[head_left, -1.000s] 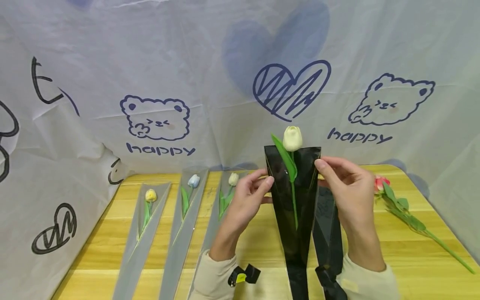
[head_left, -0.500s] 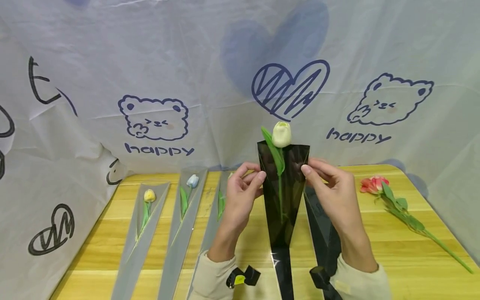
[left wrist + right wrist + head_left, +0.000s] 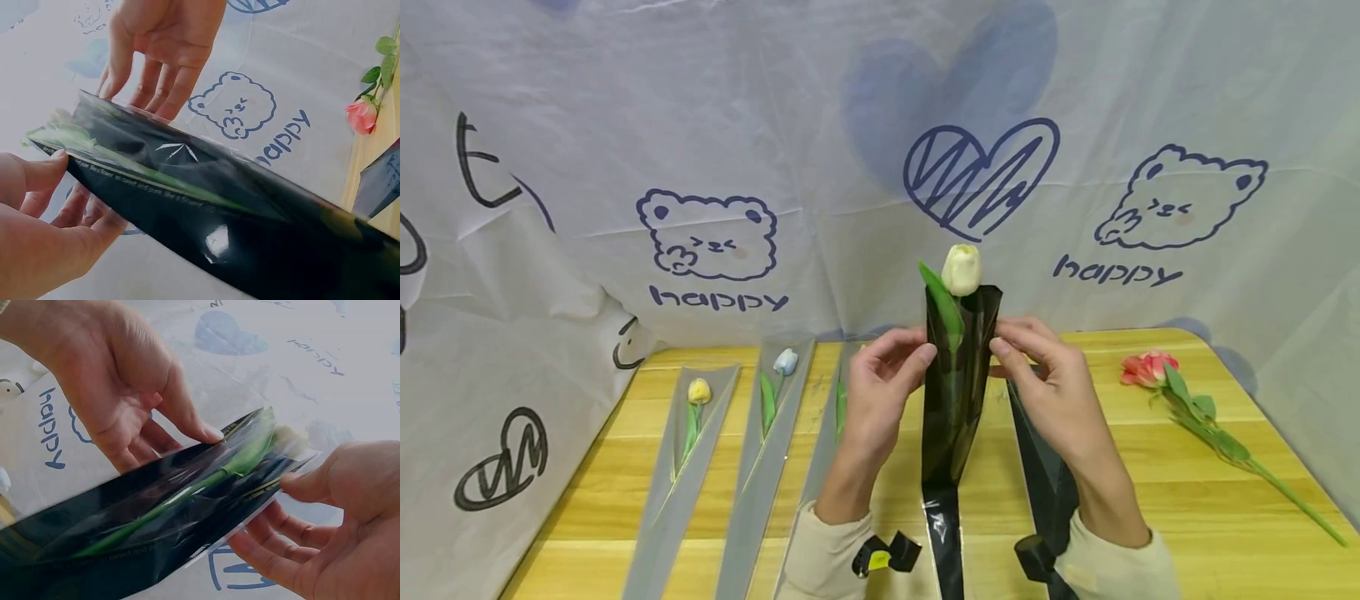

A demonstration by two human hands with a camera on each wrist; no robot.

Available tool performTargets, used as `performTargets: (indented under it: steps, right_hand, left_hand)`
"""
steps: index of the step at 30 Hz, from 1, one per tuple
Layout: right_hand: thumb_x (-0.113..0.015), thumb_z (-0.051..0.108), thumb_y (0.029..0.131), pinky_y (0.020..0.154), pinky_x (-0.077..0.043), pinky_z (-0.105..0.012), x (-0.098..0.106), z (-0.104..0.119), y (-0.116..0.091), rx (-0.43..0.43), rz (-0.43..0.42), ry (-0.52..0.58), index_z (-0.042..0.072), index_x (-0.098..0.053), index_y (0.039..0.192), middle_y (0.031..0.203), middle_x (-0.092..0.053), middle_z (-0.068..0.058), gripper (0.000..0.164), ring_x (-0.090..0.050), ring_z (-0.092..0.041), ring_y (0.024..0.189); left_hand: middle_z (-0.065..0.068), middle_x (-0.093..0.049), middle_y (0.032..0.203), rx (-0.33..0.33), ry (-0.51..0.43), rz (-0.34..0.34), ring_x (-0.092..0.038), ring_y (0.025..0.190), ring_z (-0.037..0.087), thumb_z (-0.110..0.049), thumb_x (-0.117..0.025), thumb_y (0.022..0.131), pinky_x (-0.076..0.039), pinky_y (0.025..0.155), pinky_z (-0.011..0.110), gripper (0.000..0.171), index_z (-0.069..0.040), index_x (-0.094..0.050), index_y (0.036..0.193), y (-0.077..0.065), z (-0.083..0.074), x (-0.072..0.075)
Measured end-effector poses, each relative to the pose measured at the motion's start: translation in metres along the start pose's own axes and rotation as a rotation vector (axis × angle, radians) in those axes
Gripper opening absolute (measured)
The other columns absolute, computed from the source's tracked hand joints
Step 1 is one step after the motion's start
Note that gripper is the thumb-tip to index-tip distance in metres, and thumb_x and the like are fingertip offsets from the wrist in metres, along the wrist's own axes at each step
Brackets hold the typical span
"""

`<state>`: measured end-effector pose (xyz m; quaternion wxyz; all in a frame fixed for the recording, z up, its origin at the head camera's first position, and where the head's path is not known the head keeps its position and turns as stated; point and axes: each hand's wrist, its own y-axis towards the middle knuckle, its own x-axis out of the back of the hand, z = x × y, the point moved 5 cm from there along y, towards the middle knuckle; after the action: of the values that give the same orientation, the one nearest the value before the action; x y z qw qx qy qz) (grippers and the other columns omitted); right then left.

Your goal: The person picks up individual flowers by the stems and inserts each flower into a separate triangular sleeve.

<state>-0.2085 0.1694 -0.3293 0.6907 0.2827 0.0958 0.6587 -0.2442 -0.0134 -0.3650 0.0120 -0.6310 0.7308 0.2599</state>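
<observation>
Looking forward and down, we see a pale cloth (image 3: 827, 183) printed with hearts and bear faces behind a yellow wooden bench (image 3: 1232, 533). On its left side lie three grey sleeves (image 3: 760, 492), where we make out a yellow tulip (image 3: 699, 391) and a blue tulip (image 3: 786, 362); the third is partly hidden. A dark wrapper (image 3: 1043, 467) lies partly under the right forearm, and a pink flower (image 3: 1150, 369) rests at the far right. Between our hands we hold a black sleeve (image 3: 951, 433) raised above the bench: the left hand (image 3: 883, 392) pinches its left edge, the right hand (image 3: 1052, 392) its right. Inside stands a white tulip (image 3: 962, 271), its bloom above the sleeve's top edge and its green leaf (image 3: 945, 308) leaning left.
</observation>
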Motion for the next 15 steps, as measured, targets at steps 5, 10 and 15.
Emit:
performTargets:
  steps: [5, 10, 15]
  right_hand:
    - [-0.063, -0.004, 0.099, 0.079, -0.058, -0.026, 0.0035, -0.0002, -0.0016, -0.054, -0.068, 0.018, -0.011, -0.066, 0.127, 0.118, -0.066, -0.02, 0.029, -0.068, -0.008, 0.098]
    - [-0.072, -0.009, 0.091, 0.075, -0.059, -0.027, 0.0084, 0.0017, -0.0032, -0.059, -0.207, 0.056, -0.007, -0.071, 0.116, 0.105, -0.073, -0.01, 0.025, -0.072, -0.011, 0.087]
    - [-0.074, -0.009, 0.089, 0.075, -0.059, -0.026, 0.0048, 0.0082, -0.0034, 0.036, -0.219, 0.039, -0.005, -0.075, 0.107, 0.1, -0.075, -0.011, 0.018, -0.073, -0.013, 0.089]
  left_hand:
    - [0.004, -0.066, 0.103, 0.001, -0.145, -0.067, -0.061, 0.08, 0.006, 0.013, -0.063, 0.094, -0.05, 0.063, 0.018, 0.03, -0.013, -0.077, 0.097, 0.0008, -0.0008, 0.0048]
    - [0.003, -0.067, 0.097, 0.003, -0.149, -0.101, -0.061, 0.076, 0.008, 0.015, -0.065, 0.092, -0.054, 0.069, 0.022, 0.032, -0.014, -0.079, 0.092, 0.0017, -0.0007, 0.0103]
    - [0.004, -0.07, 0.094, -0.041, -0.042, -0.084, -0.064, 0.079, 0.012, 0.012, -0.07, 0.09, -0.056, 0.074, 0.026, 0.011, 0.005, -0.075, 0.097, 0.0011, -0.0018, 0.0083]
